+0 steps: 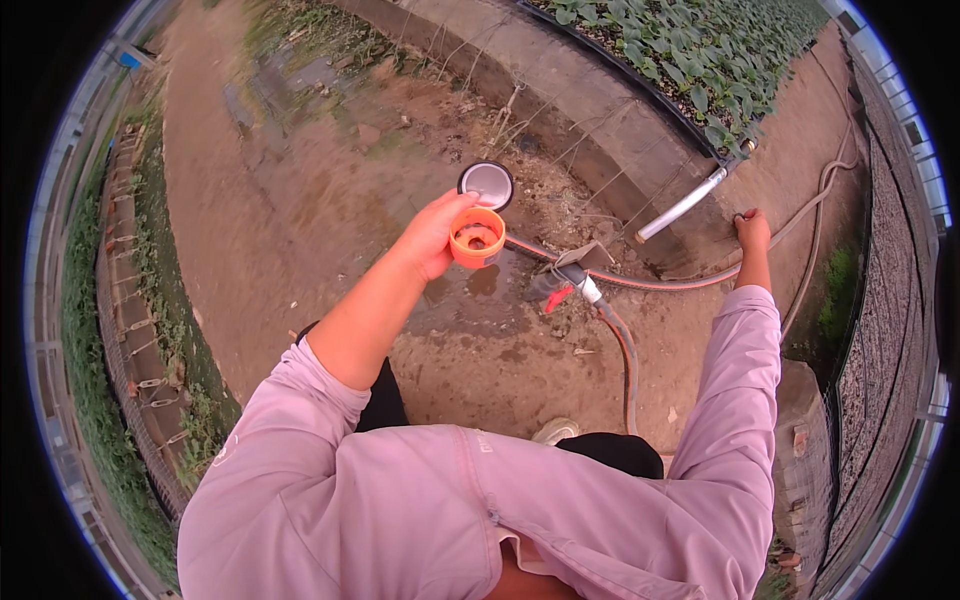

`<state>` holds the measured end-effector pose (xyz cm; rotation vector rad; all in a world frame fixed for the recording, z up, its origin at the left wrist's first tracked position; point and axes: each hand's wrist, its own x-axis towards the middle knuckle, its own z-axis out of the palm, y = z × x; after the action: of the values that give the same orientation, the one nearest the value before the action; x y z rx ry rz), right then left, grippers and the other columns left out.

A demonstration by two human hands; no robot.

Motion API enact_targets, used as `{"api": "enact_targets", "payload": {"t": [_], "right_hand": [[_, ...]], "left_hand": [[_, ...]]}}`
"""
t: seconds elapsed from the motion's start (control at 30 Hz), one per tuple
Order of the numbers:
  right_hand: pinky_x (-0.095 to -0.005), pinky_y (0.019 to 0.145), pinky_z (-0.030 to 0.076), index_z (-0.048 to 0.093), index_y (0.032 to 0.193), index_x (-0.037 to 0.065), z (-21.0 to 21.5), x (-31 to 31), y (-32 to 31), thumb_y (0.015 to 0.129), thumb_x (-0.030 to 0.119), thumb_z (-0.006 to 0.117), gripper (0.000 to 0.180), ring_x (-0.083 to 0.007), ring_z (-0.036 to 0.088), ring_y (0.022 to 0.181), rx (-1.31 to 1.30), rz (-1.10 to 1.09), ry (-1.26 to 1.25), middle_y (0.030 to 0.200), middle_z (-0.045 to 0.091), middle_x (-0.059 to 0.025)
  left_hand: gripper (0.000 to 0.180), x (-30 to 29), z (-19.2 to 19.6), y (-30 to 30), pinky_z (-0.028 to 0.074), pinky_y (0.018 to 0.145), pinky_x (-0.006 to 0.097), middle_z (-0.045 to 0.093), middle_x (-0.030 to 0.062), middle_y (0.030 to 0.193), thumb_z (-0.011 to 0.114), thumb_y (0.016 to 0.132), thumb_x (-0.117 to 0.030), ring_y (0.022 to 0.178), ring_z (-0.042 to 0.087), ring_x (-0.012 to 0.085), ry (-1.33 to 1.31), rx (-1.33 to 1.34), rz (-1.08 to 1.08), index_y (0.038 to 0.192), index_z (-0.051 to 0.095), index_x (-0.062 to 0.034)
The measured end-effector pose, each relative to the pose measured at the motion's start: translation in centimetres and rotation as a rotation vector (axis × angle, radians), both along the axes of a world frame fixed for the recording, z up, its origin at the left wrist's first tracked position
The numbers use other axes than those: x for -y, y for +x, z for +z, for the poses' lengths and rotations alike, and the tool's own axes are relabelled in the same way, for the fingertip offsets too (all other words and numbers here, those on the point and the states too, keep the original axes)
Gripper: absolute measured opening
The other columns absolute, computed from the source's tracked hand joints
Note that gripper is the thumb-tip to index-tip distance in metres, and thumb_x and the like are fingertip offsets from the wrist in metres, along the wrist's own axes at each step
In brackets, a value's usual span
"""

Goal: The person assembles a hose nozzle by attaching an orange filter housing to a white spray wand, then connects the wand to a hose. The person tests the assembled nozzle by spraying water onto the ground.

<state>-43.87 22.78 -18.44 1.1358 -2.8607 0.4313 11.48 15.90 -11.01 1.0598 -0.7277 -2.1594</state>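
My left hand [432, 238] is closed around a small orange jar [476, 262], its open mouth facing up. Inside the jar some reddish-brown stuff shows low down. At the tip of the left thumb is a round dark-rimmed lid [488, 184], its pale inner side turned toward me. Out to the right, my right hand [753, 229] reaches over the ground beside the concrete ledge, fingers drawn together. A small dark spot shows at those fingertips, too small to name.
A grey hose [690, 284] runs along the wet ground to a valve with a red handle [558, 299]. Above it, a metal pipe [682, 205] sticks out from a raised bed of leafy seedlings [690, 60]. Dark netting [895, 330] stands at the far right.
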Motion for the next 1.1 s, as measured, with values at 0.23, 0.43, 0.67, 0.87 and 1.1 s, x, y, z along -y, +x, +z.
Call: {"api": "enact_targets", "payload": {"t": [0.23, 0.43, 0.67, 0.87, 1.1], "right_hand": [[-0.0399, 0.077, 0.048, 0.061, 0.102, 0.010, -0.8, 0.4, -0.7, 0.073, 0.022, 0.065, 0.032, -0.0309, 0.061, 0.089, -0.005, 0.017, 0.049, 0.093, 0.065, -0.0154], [-0.0398, 0.076, 0.048, 0.062, 0.108, 0.015, -1.5, -0.4, -0.7, 0.078, 0.023, 0.061, 0.031, -0.0302, 0.061, 0.088, -0.087, -0.041, -0.115, 0.093, 0.065, -0.0120], [-0.0400, 0.073, 0.048, 0.064, 0.102, 0.012, -0.4, -1.7, 0.4, 0.086, 0.025, 0.052, 0.024, -0.0288, 0.062, 0.083, -0.101, -0.204, -0.288, 0.090, 0.066, -0.0100], [-0.0240, 0.062, 0.044, 0.064, 0.095, 0.006, 7.4, -0.7, 13.4, 0.089, 0.019, 0.054, 0.017, -0.0095, 0.055, 0.071, 0.244, 0.239, -0.885, 0.080, 0.060, -0.0035], [-0.0479, 0.097, 0.030, 0.059, 0.113, 0.008, 14.4, -2.1, 39.4, 0.075, 0.037, 0.067, 0.048, -0.0401, 0.025, 0.130, 0.143, 1.130, -0.465, 0.142, 0.027, -0.0192]], "left_hand": [[0.028, -0.7, 0.8, -0.5, 0.053, 0.075, 0.036, 0.061, 0.0182, 0.095, 0.049, 0.092, -0.026, 0.089, 0.062, 0.0265, -0.208, -0.054, -0.018, 0.107, 0.048, -0.0016], [0.030, -1.0, 1.7, -0.7, 0.052, 0.077, 0.037, 0.061, 0.0170, 0.095, 0.046, 0.093, -0.026, 0.087, 0.062, 0.0262, -0.296, -0.115, 0.006, 0.111, 0.047, -0.0024], [0.030, -1.3, 2.3, -0.5, 0.052, 0.077, 0.032, 0.060, 0.0122, 0.101, 0.046, 0.094, -0.024, 0.090, 0.062, 0.0200, -0.348, -0.232, -0.004, 0.115, 0.048, -0.0019], [0.030, -1.3, 2.6, -0.6, 0.051, 0.075, 0.036, 0.060, 0.0167, 0.097, 0.040, 0.096, -0.026, 0.087, 0.061, 0.0258, -0.481, -0.194, 0.006, 0.114, 0.046, -0.0036], [0.031, -0.4, 3.1, -0.9, 0.052, 0.075, 0.033, 0.060, 0.0146, 0.098, 0.038, 0.097, -0.026, 0.087, 0.061, 0.0209, -0.491, -0.155, 0.201, 0.116, 0.045, -0.0034]]}}
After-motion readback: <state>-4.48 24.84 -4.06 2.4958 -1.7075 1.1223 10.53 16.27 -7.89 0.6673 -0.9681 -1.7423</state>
